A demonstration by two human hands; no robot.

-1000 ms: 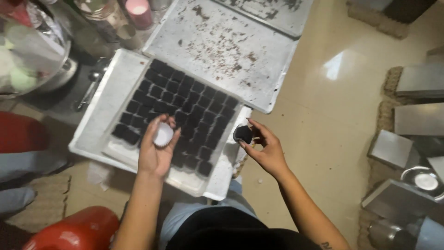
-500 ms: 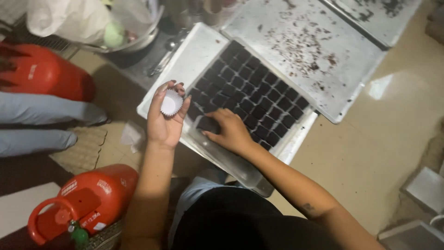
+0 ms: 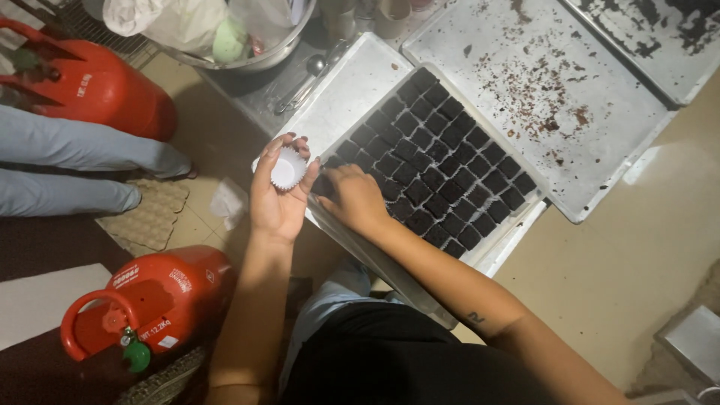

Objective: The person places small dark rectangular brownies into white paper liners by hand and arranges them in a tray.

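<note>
My left hand (image 3: pixel 276 196) holds a small white fluted paper cup (image 3: pixel 288 168) in its fingers, just left of a metal tray (image 3: pixel 352 84). The tray carries several dark brown cake squares (image 3: pixel 442 157) cut in rows. My right hand (image 3: pixel 354 196) rests on the tray's near left corner, its fingers closed on a dark square (image 3: pixel 324 184) at the edge of the rows. Whether that square is lifted off the tray cannot be told.
An emptied, crumb-strewn baking sheet (image 3: pixel 547 82) lies to the right, another (image 3: pixel 660 37) beyond it. Two red gas cylinders (image 3: pixel 154 300) (image 3: pixel 90 82) stand at left, near another person's legs in light trousers (image 3: pixel 75 161). A metal bowl with bags (image 3: pixel 225 37) sits at top.
The view has swung right to left across the floor. My right hand moved from the tray's right edge to its near left corner. My left hand kept the white cup throughout.
</note>
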